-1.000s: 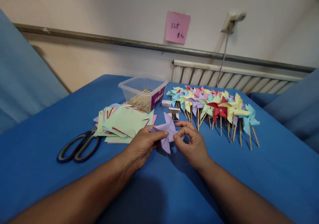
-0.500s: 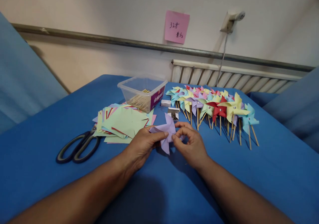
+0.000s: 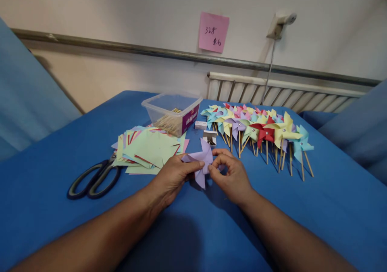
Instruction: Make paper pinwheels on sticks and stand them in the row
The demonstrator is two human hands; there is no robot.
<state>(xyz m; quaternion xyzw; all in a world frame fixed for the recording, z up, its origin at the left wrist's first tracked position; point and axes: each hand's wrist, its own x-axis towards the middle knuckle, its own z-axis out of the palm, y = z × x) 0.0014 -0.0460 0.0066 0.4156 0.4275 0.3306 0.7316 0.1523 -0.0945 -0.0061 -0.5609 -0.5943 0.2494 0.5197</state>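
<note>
Left grip (image 3: pixel 173 173): bare hand, rounded thumb tip. Right grip (image 3: pixel 231 175): bare hand, slim fingers, nail detail too small to read. Behind each grip: bare wrist, then bare forearm (image 3: pixel 105 223), smooth-outlined, broadening away from the grip.

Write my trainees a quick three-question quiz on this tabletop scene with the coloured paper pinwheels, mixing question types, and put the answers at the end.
1. Multiple choice: What does the person's left hand hold?
A) A red paper sheet
B) A purple folded-paper pinwheel
C) A clear plastic tub

2. True or false: The dark-handled scissors lie nearer to the stack of multicoloured paper sheets than to the cluster of multicoloured pinwheels on wooden sticks.

3. Fill in: Of the two small white cardboard boxes, the box nearer the hands is ____ (open or closed).

Key: 1. B; 2. True; 3. open.
</note>
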